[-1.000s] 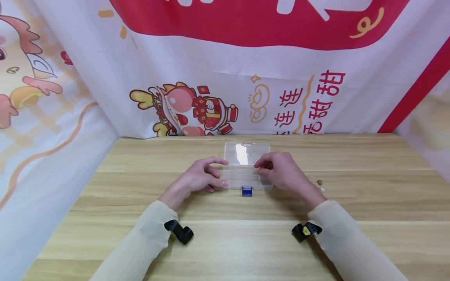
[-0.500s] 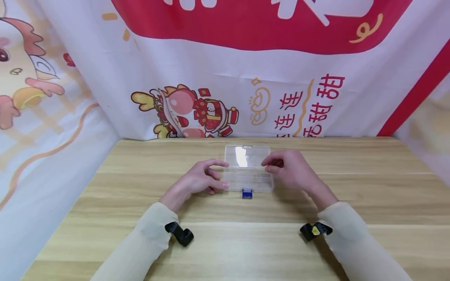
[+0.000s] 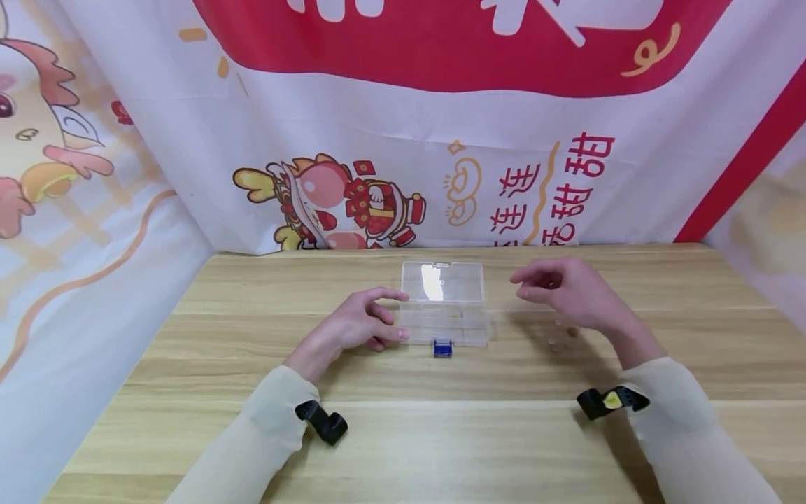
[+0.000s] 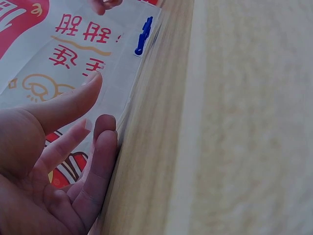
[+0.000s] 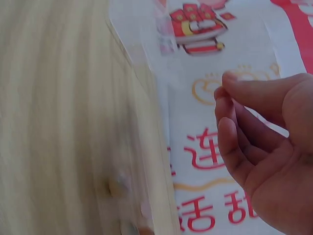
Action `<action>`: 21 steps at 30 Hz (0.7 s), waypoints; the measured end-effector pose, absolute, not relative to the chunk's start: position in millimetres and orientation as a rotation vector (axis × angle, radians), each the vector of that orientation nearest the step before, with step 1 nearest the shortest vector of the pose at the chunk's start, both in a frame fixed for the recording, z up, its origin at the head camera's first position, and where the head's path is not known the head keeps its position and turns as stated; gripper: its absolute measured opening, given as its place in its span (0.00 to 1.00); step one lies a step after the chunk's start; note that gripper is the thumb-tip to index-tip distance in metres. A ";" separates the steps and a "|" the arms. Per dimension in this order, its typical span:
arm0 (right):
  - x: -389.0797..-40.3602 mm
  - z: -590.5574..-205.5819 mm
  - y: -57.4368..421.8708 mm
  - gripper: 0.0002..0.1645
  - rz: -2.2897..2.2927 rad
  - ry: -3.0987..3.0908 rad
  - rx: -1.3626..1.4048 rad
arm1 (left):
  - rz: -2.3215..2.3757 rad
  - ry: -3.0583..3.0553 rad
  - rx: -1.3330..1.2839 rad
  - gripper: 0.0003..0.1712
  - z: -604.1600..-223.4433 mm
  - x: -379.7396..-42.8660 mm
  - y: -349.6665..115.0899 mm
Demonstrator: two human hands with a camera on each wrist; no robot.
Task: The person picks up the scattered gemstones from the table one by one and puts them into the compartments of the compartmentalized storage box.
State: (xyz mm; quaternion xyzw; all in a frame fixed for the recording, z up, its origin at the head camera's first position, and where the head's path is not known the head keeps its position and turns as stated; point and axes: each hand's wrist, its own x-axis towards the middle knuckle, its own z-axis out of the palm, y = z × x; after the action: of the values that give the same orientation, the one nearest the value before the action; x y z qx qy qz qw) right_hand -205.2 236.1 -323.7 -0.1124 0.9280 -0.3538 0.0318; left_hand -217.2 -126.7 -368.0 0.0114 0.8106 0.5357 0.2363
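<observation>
A clear plastic compartment box (image 3: 434, 325) lies on the table, its transparent lid (image 3: 462, 283) swung back and a blue latch (image 3: 443, 348) at its front. My left hand (image 3: 362, 318) rests at the box's left side, index fingertip near the hinge and thumb at the front corner. In the left wrist view, the thumb reaches over the box edge. My right hand (image 3: 569, 290) hovers right of the box, with thumb and index fingertips close together; nothing shows between them. Under it lie a small brown piece (image 3: 572, 332) and a whitish piece (image 3: 553, 342), blurred in the right wrist view.
The wooden table (image 3: 403, 448) meets a printed white and red cloth (image 3: 403, 112) at the back, and more cloth hangs at both sides. Black wrist straps with cameras sit on both sleeves.
My right hand has moved from over the box's right side to the right, above the small pieces. My left hand and the box have stayed in place.
</observation>
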 end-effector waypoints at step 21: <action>-216.0 -361.2 312.6 0.17 -1.024 2.624 -0.266 | 1.454 2.237 0.035 0.33 -369.4 -217.8 -126.9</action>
State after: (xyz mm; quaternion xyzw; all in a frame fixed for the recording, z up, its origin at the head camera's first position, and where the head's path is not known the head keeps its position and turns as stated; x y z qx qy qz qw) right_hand -216.0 312.6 -361.2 -0.0930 0.9161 -0.3577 0.1556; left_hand -217.8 -126.9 -369.4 0.0128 0.8151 0.5296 0.2344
